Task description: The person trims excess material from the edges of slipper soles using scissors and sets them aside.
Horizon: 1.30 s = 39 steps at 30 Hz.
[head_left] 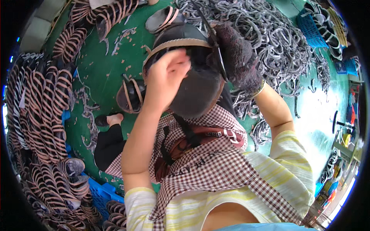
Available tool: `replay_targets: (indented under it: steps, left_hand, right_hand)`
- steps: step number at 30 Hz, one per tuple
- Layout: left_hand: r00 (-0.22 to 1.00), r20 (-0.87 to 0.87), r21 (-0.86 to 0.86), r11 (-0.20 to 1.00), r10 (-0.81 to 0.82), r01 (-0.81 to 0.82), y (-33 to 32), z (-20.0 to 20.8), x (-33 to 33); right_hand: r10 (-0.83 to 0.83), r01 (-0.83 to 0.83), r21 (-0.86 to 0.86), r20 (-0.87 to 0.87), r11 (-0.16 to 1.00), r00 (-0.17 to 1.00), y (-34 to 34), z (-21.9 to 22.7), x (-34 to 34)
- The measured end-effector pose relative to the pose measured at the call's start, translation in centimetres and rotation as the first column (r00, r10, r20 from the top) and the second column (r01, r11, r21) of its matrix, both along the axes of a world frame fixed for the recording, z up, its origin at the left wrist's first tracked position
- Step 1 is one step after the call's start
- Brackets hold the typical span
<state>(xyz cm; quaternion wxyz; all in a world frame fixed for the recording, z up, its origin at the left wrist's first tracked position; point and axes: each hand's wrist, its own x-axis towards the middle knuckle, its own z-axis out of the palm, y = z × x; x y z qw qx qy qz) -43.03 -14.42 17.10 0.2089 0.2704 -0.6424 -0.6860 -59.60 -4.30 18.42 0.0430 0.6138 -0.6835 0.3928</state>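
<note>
A black sandal (198, 90) with a tan strap across it is held up above my lap. Bare and slightly blurred, my left hand (169, 71) is in front of its left part with the fingers curled in. Whatever they pinch, if anything, is hidden. On the sandal's right side my right hand (239, 59), in a dark knitted glove, is closed. A long thin dark strip (210, 29) with a shiny edge runs past the gloved fingers, its upper end pointing away from me. I cannot tell whether it is a blade or a trimming.
A large heap of grey curled trimmings (266, 34) lies on the green floor (104, 73) beyond my right hand. Stacked striped sandals (42, 104) fill the left side. Loose sandals (131, 94) lie near my left forearm. Blue baskets (311, 30) stand far right.
</note>
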Motion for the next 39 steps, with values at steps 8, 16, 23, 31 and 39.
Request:
replay_targets:
  steps: [8,16,23,31,39]
  left_hand:
    - [0.981,-0.174,-0.927,0.321,0.088,-0.194,-2.9,-2.1,-2.1]
    - [0.917,0.381,-0.733,0.565,-0.119,0.378,-2.4,-2.9,-3.3]
    - [0.943,0.320,-0.796,0.564,0.088,0.217,-4.4,-6.8,3.0]
    - [0.982,-0.118,0.273,0.956,0.148,-0.111,-6.0,0.1,3.4]
    - [0.938,-0.343,0.242,0.969,0.040,0.047,-1.4,-4.7,3.7]
  right_hand:
    - [0.013,-0.020,0.098,0.067,0.995,0.998,2.0,-1.3,-2.9]
    - [0.232,-0.420,0.124,0.680,0.899,0.696,1.0,-7.5,-7.7]
    - [0.196,-0.357,0.181,0.576,0.916,0.794,1.8,-8.7,-7.5]
    - [0.363,-0.434,-0.075,0.683,0.898,0.634,0.3,-2.7,-3.2]
    - [0.216,-0.047,-0.238,0.757,0.970,0.616,-4.8,-3.7,1.8]
